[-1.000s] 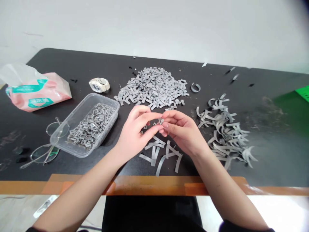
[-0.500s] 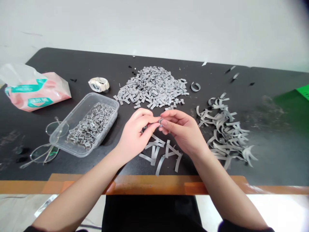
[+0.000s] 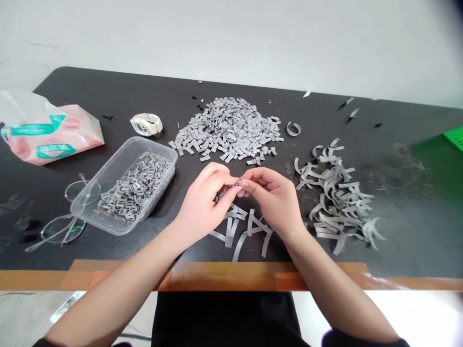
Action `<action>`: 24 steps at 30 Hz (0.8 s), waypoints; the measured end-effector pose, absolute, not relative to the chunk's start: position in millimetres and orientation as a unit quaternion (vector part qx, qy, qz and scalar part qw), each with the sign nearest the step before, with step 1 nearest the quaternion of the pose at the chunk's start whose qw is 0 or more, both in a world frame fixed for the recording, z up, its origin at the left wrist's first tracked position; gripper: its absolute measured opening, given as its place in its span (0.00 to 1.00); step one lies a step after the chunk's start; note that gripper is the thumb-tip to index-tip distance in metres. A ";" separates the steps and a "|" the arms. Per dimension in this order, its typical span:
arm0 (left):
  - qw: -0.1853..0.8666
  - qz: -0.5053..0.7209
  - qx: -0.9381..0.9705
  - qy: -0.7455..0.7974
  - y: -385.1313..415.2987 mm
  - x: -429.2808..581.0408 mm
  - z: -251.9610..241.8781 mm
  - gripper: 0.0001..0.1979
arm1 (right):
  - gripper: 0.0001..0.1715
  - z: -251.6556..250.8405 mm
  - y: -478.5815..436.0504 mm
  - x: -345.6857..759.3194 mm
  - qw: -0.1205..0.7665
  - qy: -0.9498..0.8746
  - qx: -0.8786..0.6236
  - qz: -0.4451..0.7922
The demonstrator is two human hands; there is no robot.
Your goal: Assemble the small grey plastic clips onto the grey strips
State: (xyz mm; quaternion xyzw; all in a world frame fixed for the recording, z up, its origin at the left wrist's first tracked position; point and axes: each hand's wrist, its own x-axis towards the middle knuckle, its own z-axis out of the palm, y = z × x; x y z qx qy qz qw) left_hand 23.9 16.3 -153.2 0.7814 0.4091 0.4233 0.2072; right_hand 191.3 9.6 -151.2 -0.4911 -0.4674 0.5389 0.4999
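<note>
Over the middle of the black table, my left hand (image 3: 204, 202) and my right hand (image 3: 273, 197) meet at their fingertips. Both pinch a small grey buckle (image 3: 237, 182), largely covered by the fingers; whether a strap runs through it is hidden. More small buckles (image 3: 218, 196) show in the curl of my left hand. Beneath the hands lie several grey strap pieces (image 3: 231, 226). A clear plastic box (image 3: 108, 166) of loose buckles (image 3: 139, 185) stands left of my left hand. Behind the hands rises a heap of short grey folded pieces (image 3: 231, 127).
Curved grey straps (image 3: 338, 197) are piled on the right, with one curled strap (image 3: 293, 128) apart from them. A white watch (image 3: 146, 125), a tissue pack (image 3: 54, 135) and glasses (image 3: 65, 229) are on the left. Brown tape (image 3: 231, 276) covers the table's front edge.
Both hands remain together at nearly the same spot. The buckle has turned between the fingertips, and my right hand has shifted slightly left. The view has moved a little.
</note>
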 end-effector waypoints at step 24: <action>0.320 0.382 0.734 0.461 21.6 20.9 -148.3 0.05 | 0.06 -147.2 13.1 197.9 0.473 -0.496 -0.480 0.548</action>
